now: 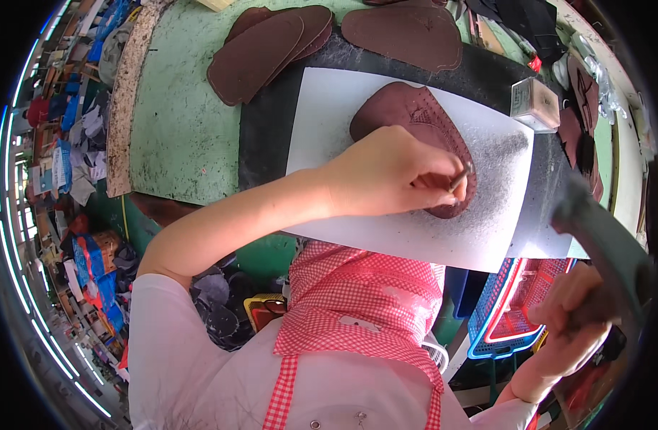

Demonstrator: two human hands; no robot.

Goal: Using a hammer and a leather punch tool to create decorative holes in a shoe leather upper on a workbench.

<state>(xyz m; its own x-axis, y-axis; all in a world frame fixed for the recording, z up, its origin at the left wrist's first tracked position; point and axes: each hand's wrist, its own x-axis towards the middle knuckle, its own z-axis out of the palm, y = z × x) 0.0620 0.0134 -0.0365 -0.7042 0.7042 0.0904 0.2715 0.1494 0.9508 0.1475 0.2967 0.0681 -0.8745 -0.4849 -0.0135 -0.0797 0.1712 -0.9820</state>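
Note:
My left hand [400,175] is closed on a small metal punch [462,176], its tip near the stitched or perforated edge of a brown leather piece [386,107]. The leather lies on a white sheet [322,143] sprinkled with dark specks, and my hand covers part of it. Off to the right, my right hand [569,308] grips a grey hammer [608,240], raised beside the table and slightly blurred. Its handle is mostly hidden by my fingers.
Under the sheet is a black board [264,143] on a green table [178,129]. More brown leather pieces [257,57] are stacked at the far side. A small clear box [535,104] stands by the sheet's far right corner. Blue and red baskets [497,333] sit below the table's edge.

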